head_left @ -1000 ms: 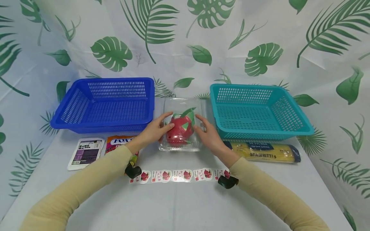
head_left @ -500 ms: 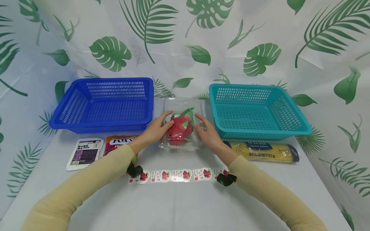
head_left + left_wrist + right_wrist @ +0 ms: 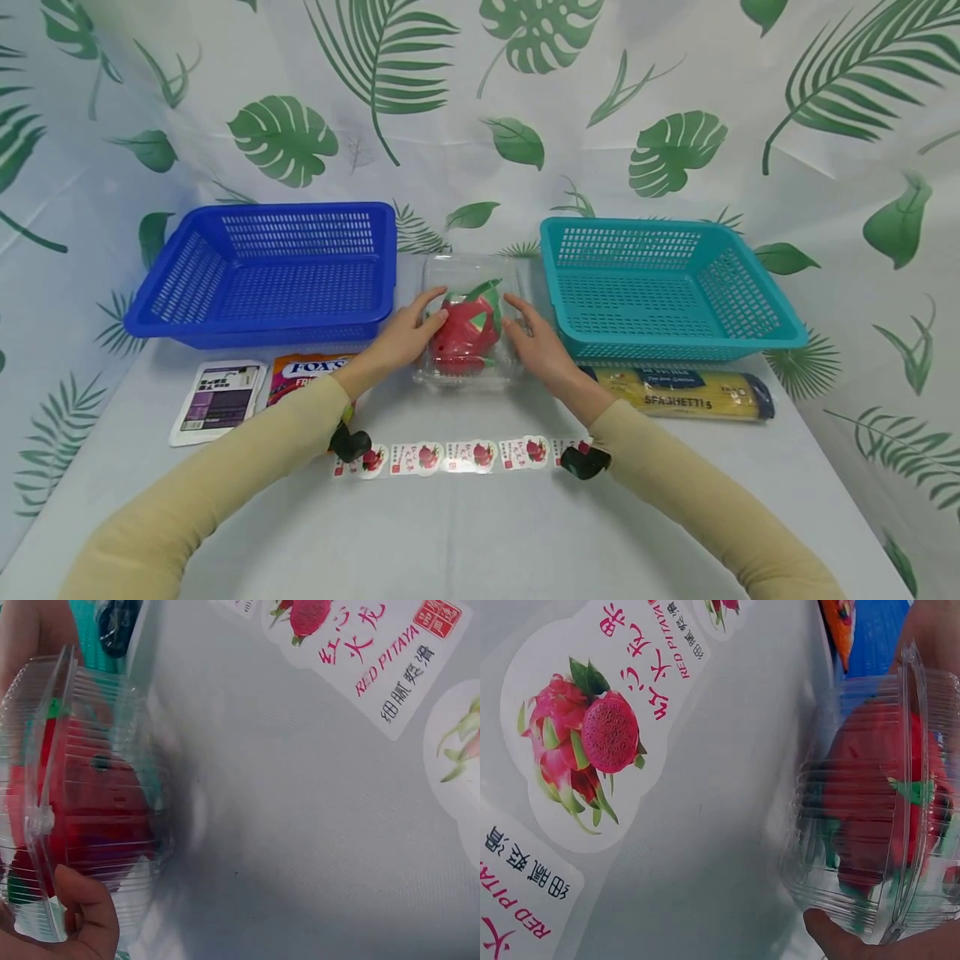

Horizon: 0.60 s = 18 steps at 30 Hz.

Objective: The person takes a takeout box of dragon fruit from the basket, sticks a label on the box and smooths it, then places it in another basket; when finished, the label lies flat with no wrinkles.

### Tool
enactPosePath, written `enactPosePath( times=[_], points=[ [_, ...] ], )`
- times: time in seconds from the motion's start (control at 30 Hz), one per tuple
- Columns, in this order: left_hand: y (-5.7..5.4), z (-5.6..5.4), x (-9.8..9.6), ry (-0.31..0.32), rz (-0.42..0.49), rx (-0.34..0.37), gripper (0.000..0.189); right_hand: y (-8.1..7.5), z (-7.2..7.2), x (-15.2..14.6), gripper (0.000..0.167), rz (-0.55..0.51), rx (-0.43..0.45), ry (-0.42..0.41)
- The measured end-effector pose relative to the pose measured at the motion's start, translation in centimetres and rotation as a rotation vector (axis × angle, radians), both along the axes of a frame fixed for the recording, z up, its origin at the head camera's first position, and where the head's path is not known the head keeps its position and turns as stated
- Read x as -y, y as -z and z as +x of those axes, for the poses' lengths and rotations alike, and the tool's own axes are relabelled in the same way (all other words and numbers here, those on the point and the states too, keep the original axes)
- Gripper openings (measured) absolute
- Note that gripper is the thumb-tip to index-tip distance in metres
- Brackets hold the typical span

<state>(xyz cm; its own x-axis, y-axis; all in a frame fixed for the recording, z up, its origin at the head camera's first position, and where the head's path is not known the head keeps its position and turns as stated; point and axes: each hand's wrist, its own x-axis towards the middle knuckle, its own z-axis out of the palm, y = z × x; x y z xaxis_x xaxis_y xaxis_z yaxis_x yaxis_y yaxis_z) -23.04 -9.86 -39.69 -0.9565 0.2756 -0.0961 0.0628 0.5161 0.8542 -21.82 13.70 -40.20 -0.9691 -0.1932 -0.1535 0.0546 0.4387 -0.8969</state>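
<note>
A clear plastic clamshell box (image 3: 474, 267) stands at the back middle of the table, with a red and green toy dragon fruit (image 3: 463, 333) inside it. My left hand (image 3: 401, 340) grips the box's left side, and my right hand (image 3: 542, 357) holds the right side. In the left wrist view, a bent finger or thumb of the left hand (image 3: 90, 907) presses the ribbed wall by the rim. The right wrist view shows a digit of the right hand (image 3: 847, 941) at the box's lower corner. The lid lies over the fruit, its rims close together.
A strip of dragon fruit stickers (image 3: 468, 456) lies in front. The blue basket (image 3: 270, 329) stands left, the teal basket (image 3: 675, 350) right. A spaghetti packet (image 3: 675, 393), a white labelled pack (image 3: 217, 402) and a Fox's sweets bag (image 3: 300, 367), partly behind the left arm, lie before them.
Both hands stay on the box's sides. The box's near edge sits slightly higher in the view, and the whole head view has drifted a little.
</note>
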Motion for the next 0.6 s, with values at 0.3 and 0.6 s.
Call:
enactPosePath(
  times=[0.3,0.6],
  points=[
    [-0.3,0.7,0.2,0.028,-0.023,-0.034,0.057,-0.4,0.3,-0.3,0.057,0.03,0.046,-0.039],
    [-0.4,2.1,0.7,0.011,0.075,0.082,0.06,-0.3,0.7,-0.9,0.059,0.012,0.021,-0.061]
  ],
)
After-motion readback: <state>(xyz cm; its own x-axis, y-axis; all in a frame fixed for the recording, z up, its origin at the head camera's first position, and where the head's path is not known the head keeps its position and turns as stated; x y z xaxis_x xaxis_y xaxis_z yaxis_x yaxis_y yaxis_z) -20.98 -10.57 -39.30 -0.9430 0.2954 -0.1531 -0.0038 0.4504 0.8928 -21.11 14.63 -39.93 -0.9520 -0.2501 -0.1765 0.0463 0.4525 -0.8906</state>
